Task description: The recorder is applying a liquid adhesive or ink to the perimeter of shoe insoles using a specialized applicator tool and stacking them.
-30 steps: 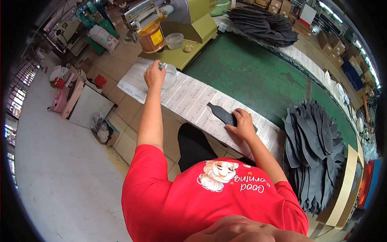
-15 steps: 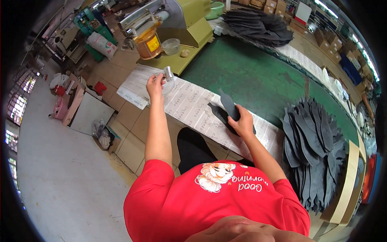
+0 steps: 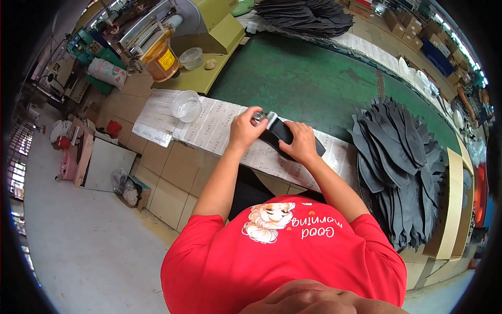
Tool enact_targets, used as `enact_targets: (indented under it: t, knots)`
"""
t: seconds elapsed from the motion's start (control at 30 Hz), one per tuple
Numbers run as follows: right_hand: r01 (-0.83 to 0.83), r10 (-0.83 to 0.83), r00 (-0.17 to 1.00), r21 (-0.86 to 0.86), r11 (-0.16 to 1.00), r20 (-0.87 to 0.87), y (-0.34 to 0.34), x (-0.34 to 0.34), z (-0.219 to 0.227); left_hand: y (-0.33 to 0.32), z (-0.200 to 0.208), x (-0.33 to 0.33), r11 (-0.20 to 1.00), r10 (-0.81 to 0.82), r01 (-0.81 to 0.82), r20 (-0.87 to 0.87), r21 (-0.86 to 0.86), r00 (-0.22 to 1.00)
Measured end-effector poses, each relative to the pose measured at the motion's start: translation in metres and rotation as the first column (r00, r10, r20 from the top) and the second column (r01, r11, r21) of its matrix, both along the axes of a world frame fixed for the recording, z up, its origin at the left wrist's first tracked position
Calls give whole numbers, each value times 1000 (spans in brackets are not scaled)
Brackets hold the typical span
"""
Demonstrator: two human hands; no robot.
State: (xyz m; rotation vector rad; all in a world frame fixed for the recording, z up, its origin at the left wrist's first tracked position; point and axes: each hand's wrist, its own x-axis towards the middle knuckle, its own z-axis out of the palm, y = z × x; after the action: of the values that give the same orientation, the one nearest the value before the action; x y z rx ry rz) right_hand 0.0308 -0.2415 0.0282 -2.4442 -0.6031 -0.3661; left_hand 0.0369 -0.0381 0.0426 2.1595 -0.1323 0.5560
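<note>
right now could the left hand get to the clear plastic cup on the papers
Probably yes: the left hand holds a small brush at the dark insole, and only flat printed paper lies between it and the clear cup.

Open green mat [image 3: 308, 83] beyond the hands: wide, bare lane running left to right. Left hand [image 3: 244, 131] and right hand [image 3: 302, 142] are close together over the dark insole [image 3: 285, 133], no gap between them. Left along the paper-covered strip [image 3: 209, 128], the clear plastic cup [image 3: 186, 106] blocks the path. Right side is closed by the fanned stack of dark insoles [image 3: 400, 157]. Far edge: yellow-green machine [image 3: 209, 31] and a second insole pile [image 3: 308, 13].
</note>
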Motion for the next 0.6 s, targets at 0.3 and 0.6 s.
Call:
enact_targets:
  t: [0.3,0.6]
  knots:
    - [-98,94,991,32,995,94,-16,-11,3,39,1,6,959,238,-235,0,-159,971]
    - [273,-256,918,-15,962,304,-107,0,95,56,-14,-25,919,235,-213,28,-331,972]
